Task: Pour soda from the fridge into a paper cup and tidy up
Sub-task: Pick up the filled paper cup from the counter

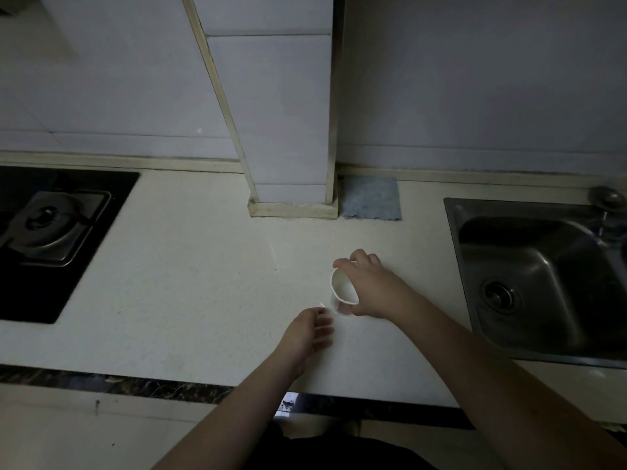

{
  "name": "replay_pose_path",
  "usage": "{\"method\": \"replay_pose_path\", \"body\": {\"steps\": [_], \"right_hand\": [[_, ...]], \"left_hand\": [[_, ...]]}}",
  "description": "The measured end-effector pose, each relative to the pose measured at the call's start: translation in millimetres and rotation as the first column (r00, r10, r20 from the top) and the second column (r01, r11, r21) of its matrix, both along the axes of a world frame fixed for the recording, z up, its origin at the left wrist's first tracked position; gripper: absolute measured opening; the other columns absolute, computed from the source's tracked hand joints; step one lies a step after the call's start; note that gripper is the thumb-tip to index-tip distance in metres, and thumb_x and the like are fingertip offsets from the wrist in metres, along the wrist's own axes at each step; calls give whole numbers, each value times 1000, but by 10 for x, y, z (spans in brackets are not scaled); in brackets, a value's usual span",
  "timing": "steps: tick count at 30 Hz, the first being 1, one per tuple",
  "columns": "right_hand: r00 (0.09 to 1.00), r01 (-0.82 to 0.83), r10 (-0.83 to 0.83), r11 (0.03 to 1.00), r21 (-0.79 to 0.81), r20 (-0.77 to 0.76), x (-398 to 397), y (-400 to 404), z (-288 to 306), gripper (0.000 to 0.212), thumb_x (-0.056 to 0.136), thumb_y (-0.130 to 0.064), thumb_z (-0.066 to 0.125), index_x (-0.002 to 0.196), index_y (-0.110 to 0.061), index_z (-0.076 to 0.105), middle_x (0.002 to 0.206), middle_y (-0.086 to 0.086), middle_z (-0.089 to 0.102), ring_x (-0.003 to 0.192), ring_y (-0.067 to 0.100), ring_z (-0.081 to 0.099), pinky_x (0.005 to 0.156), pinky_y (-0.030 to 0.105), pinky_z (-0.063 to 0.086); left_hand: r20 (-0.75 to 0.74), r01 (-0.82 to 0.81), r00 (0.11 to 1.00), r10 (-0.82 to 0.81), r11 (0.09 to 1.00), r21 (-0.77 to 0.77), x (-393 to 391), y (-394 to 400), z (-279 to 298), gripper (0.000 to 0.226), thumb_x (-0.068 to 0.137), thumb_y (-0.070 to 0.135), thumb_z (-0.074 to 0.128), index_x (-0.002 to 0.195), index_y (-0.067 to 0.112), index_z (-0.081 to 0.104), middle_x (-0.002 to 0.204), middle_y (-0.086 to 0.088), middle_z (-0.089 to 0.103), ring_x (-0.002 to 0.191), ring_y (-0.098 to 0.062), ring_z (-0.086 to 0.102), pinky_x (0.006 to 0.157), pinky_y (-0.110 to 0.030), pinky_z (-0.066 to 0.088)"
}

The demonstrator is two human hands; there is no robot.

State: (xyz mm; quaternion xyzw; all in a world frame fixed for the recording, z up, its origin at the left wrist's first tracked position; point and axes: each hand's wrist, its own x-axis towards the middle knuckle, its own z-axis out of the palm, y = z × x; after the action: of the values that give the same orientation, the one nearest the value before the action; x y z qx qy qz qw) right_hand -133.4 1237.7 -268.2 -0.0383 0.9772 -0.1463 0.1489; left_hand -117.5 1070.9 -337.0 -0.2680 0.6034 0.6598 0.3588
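Paper cup [343, 290] is in the right hand [371, 287], gripped from above and behind with the fingers curled round its wall. The cup is tilted, its open mouth facing left and toward the camera, so the white inside shows. It is held low over the pale counter [190, 293], roughly midway between the front edge and the back wall; whether its bottom touches the surface cannot be told.

The left hand [307, 332] lies just in front of and to the left of the cup, fingers loosely bent and pointing toward it. They are blurred, and something thin and clear seems to sit at the fingertips, too faint to identify, so the hand's grip cannot be told. Both forearms reach in from the lower edge of the view.

Farther right, a steel sink [539, 283] is set into the counter, with a drain in its basin and a tap fitting at its back corner. Behind the hands, a tiled pillar [288, 130] comes down to the counter, and a blue cloth [371, 198] lies flat just to its right against the wall. At the far left is a black gas hob [51, 232] with one burner showing.
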Motion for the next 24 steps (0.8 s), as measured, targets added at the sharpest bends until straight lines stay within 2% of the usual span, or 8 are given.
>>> {"method": "replay_pose_path", "body": {"steps": [3, 8, 13, 17, 19, 22, 24], "right_hand": [[1000, -13, 14, 1000, 20, -16, 9, 8, 21, 82, 71, -44, 77, 138, -29, 32, 132, 3, 33, 116, 24, 35, 82, 36, 45], [999, -24, 25, 999, 26, -40, 22, 30, 126, 80, 72, -42, 76, 138, -29, 32, 131, 3, 33, 115, 24, 36, 79, 35, 45], [997, -33, 34, 999, 18, -74, 44, 18, 293, 79, 73, -39, 76, 138, -29, 32, 129, 3, 34, 115, 23, 36, 76, 34, 45], [996, -44, 45, 999, 16, -81, 62, 21, 439, 83, 72, -33, 75, 142, -29, 30, 132, 2, 32, 118, 22, 35, 78, 34, 45], [995, -41, 40, 999, -5, -88, 68, 14, 468, 84, 73, -36, 74, 143, -30, 28, 133, 1, 33, 118, 22, 35, 80, 33, 44], [994, -14, 7, 998, -68, -107, 87, 17, 471, 86, 73, -42, 74, 143, -33, 26, 132, -2, 34, 118, 20, 35, 84, 34, 46], [994, 5, -17, 994, -112, -109, 109, 35, 477, 88, 72, -43, 74, 144, -35, 24, 132, -3, 35, 118, 18, 36, 86, 36, 47]], "left_hand": [[6, 5, 1000, -5, 1000, -4, -17, 19, -2, 22, 93, 25, 50, 101, 12, 66, 96, -12, 69, 84, -24, 64, 86, -43, 54], [9, 4, 1000, -4, 1000, -6, -42, 80, 15, 27, 95, 24, 47, 111, 9, 63, 103, -13, 68, 86, -24, 64, 82, -39, 55], [-39, -15, 999, 15, 1000, 0, -73, 127, 36, 28, 96, 24, 44, 114, 9, 61, 107, -16, 67, 87, -24, 65, 82, -39, 54], [-2, -80, 997, 81, 991, 103, -96, 175, 106, 26, 98, 23, 42, 108, 7, 60, 100, -15, 68, 80, -23, 66, 64, -31, 54], [5, -79, 997, 79, 984, 159, -131, 192, 148, 32, 101, 26, 38, 110, 4, 60, 95, -14, 70, 76, -21, 66, 63, -31, 54], [6, -39, 999, 38, 978, 206, -159, 203, 197, 40, 104, 30, 34, 105, 3, 63, 73, -6, 70, 60, -14, 62, 60, -27, 52], [2, -26, 1000, 26, 979, 200, -160, 199, 194, 41, 104, 31, 36, 101, 2, 65, 70, -5, 70, 65, -16, 62, 68, -29, 53]]}}
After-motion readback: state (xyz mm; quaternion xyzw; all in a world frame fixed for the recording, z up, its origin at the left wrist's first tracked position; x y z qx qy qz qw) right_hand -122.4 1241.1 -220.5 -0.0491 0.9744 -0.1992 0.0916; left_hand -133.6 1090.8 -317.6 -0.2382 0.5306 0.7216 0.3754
